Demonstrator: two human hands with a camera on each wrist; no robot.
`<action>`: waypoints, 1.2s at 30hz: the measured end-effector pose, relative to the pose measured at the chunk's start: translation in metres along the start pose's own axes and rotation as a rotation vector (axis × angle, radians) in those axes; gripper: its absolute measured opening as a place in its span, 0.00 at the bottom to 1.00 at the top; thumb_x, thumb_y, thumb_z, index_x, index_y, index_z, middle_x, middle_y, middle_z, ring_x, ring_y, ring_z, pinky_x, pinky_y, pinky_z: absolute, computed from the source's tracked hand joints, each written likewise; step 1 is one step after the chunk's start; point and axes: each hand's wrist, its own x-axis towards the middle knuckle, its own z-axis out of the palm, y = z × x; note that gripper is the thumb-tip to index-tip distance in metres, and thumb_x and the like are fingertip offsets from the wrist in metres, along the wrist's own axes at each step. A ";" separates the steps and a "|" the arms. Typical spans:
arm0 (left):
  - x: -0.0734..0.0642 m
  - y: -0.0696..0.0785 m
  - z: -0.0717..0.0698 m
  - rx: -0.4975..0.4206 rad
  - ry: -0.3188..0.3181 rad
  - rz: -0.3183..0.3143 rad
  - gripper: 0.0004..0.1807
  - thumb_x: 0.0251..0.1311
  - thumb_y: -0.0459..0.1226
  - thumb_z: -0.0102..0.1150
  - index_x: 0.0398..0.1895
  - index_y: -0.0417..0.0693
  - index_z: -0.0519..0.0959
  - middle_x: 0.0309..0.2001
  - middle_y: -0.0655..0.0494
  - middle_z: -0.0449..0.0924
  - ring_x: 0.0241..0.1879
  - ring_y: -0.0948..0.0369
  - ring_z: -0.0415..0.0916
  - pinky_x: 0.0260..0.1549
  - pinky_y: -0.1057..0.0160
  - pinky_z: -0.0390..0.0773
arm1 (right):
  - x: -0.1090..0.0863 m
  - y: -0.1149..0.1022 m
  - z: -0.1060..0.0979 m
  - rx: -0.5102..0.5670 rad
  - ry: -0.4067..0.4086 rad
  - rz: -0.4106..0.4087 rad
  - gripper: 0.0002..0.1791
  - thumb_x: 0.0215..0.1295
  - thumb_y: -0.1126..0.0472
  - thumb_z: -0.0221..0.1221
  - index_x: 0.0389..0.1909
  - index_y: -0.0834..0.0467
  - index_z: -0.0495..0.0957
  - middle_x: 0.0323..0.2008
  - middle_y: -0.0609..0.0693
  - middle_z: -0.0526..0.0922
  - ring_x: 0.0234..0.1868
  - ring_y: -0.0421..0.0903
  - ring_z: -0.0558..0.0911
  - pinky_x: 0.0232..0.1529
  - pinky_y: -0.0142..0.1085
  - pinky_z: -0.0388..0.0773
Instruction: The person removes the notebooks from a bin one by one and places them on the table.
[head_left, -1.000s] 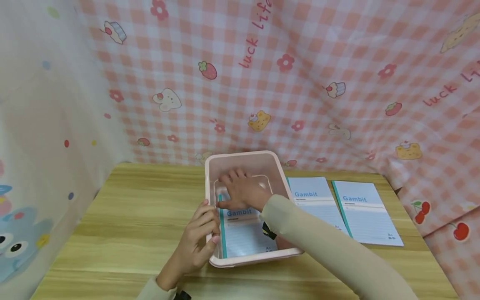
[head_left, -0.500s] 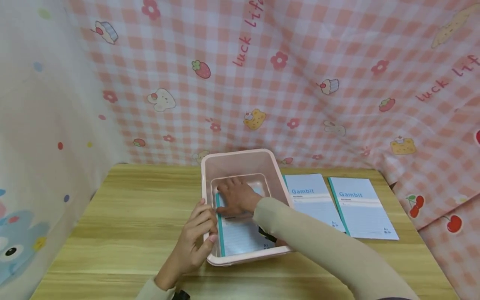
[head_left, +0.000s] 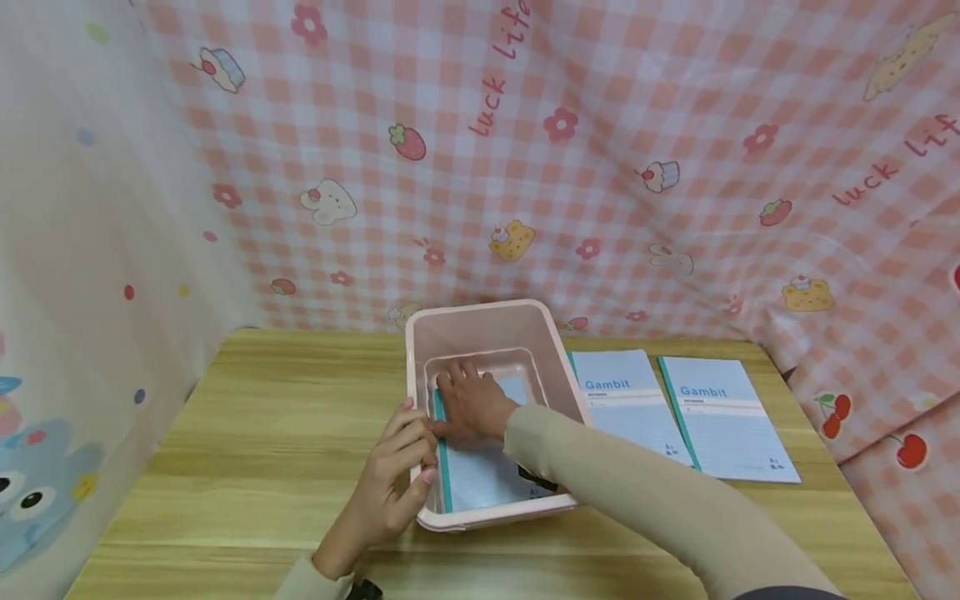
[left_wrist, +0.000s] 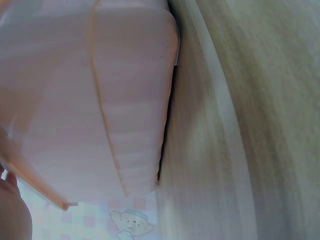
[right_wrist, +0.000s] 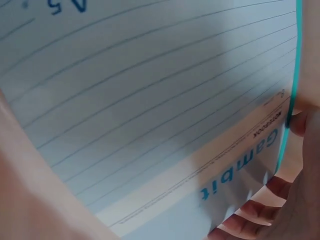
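Note:
A pale pink plastic bin (head_left: 410, 358) stands on the table, with a Gambit notebook (head_left: 487, 479) lying inside, its green spine toward the bin's left wall. My left hand (head_left: 393, 471) grips the bin's left rim near the front. In the left wrist view the bin's outer wall (left_wrist: 132, 100) fills the left side, and part of the left hand (left_wrist: 14, 215) shows at the corner. My right hand (head_left: 474, 408) reaches down into the bin, fingers extended over the notebook's upper part. In the right wrist view its thumb is at the green spine and its fingertips at the cover's top end.
Two more Gambit notebooks lie right of the bin: a nearer one (head_left: 626, 392), partly hidden by the bin and right sleeve, and a farther one (head_left: 731, 425). A pink checked cloth (head_left: 465, 192) hangs behind the wooden table (head_left: 300, 417), a white one (head_left: 165, 250) at left.
My right hand has lowered onto the notebook inside the bin and shifted slightly toward the front. The left hand keeps its hold on the rim. The head view has shifted slightly.

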 end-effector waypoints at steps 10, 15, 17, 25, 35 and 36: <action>0.000 0.000 0.000 0.005 -0.003 -0.011 0.05 0.57 0.33 0.52 0.24 0.50 0.72 0.32 0.56 0.75 0.50 0.53 0.72 0.78 0.48 0.54 | 0.001 0.003 -0.008 0.024 0.026 0.042 0.49 0.64 0.21 0.47 0.70 0.56 0.61 0.65 0.55 0.71 0.63 0.52 0.74 0.58 0.46 0.80; 0.000 0.001 -0.001 0.009 -0.006 -0.017 0.05 0.56 0.33 0.51 0.24 0.50 0.72 0.32 0.56 0.75 0.50 0.53 0.72 0.78 0.49 0.54 | 0.004 0.004 -0.010 -0.009 0.028 0.057 0.51 0.61 0.20 0.49 0.67 0.57 0.61 0.62 0.55 0.75 0.62 0.51 0.76 0.61 0.43 0.79; 0.000 0.001 -0.001 0.010 -0.007 -0.021 0.05 0.57 0.33 0.52 0.24 0.50 0.72 0.32 0.56 0.75 0.51 0.53 0.73 0.78 0.49 0.54 | 0.005 0.005 -0.010 -0.024 0.034 0.059 0.49 0.61 0.20 0.49 0.64 0.57 0.62 0.59 0.55 0.77 0.60 0.51 0.78 0.59 0.43 0.79; -0.001 0.000 0.000 0.009 -0.005 -0.017 0.06 0.58 0.34 0.52 0.24 0.50 0.72 0.32 0.56 0.75 0.51 0.53 0.73 0.78 0.49 0.54 | 0.006 0.005 -0.009 -0.050 0.061 0.069 0.46 0.60 0.20 0.50 0.61 0.55 0.63 0.57 0.54 0.79 0.58 0.50 0.78 0.58 0.44 0.79; -0.001 0.000 0.000 0.006 -0.001 -0.011 0.07 0.60 0.34 0.52 0.24 0.50 0.72 0.32 0.55 0.75 0.51 0.52 0.73 0.78 0.49 0.54 | 0.005 0.006 -0.013 -0.058 0.065 0.063 0.47 0.61 0.20 0.49 0.66 0.52 0.63 0.61 0.56 0.79 0.59 0.53 0.77 0.57 0.46 0.79; -0.001 0.000 0.000 0.006 -0.001 -0.011 0.07 0.60 0.34 0.52 0.24 0.50 0.72 0.32 0.55 0.75 0.51 0.52 0.73 0.78 0.49 0.54 | 0.005 0.006 -0.013 -0.055 0.062 0.063 0.47 0.61 0.21 0.49 0.68 0.51 0.63 0.63 0.56 0.77 0.61 0.53 0.76 0.59 0.46 0.79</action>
